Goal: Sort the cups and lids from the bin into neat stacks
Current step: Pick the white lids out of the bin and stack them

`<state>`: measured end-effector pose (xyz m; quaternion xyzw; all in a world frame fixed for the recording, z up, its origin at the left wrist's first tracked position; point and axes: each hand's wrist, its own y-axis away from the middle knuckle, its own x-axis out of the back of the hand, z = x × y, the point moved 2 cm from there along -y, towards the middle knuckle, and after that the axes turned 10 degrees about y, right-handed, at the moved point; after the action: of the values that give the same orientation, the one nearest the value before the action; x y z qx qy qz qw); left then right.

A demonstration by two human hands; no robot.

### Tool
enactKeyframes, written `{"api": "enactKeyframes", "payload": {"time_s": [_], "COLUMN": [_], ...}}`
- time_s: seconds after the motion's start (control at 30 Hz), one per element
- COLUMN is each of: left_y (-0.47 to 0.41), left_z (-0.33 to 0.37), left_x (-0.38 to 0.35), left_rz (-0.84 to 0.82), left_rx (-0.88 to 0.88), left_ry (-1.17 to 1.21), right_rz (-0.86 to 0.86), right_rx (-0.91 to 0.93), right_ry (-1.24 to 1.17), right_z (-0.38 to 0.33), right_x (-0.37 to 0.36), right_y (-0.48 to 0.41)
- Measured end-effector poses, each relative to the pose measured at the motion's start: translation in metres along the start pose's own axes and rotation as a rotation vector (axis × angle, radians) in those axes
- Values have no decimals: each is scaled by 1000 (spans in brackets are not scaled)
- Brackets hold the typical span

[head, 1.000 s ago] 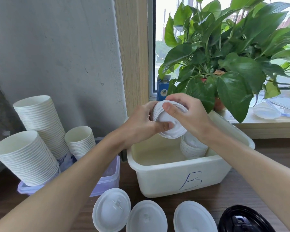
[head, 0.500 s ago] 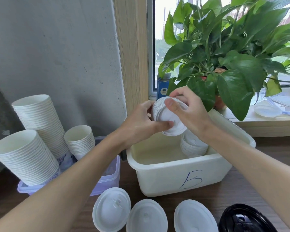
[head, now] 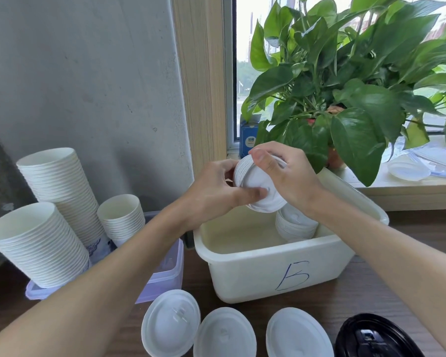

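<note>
Left hand [head: 211, 194], right hand [head: 286, 176] both curled round white lid stack [head: 245, 176] over bin [head: 255, 274]. Square rims flush before setting down.

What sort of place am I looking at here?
Likely a café's or office's supply corner: stacks of paper cups, takeaway lids laid on a wooden table, and a potted plant on the windowsill.

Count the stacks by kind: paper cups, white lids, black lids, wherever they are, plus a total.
Paper cup stacks: 3
White lid piles on the table: 3
White lid stack held in left hand and right hand: 1
White lid stack in the bin: 1
Black lid pile: 1
Total: 9
</note>
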<state>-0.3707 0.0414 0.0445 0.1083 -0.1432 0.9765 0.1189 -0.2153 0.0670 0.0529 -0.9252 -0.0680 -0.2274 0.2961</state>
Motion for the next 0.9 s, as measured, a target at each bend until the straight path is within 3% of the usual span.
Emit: {"api": "enactKeyframes", "payload": {"time_s": [0.17, 0.3, 0.4, 0.6, 0.73, 0.9], "left_y": [-11, -27, -36, -44, -49, -50], "left_z": [1, -5, -18, -43, -51, -54], "left_x": [-3, -5, -7, -26, -31, -35], "left_rz": [-98, -153, -141, -57, -47, -38], "left_rx": [110, 289, 471, 740, 779, 694], "left_ry": [-79, -10, -59, -74, -67, -220], "right_rz": [-143, -254, -327, -468, -676, -841], "right_rx": [-116, -225, -273, -259, -270, -268], "right_ry": [75, 259, 480, 661, 722, 744], "right_z": [7, 22, 35, 44, 43, 51], "right_x": [8, 33, 58, 65, 59, 51], "right_y": [0, 9, 21, 27, 31, 33]}}
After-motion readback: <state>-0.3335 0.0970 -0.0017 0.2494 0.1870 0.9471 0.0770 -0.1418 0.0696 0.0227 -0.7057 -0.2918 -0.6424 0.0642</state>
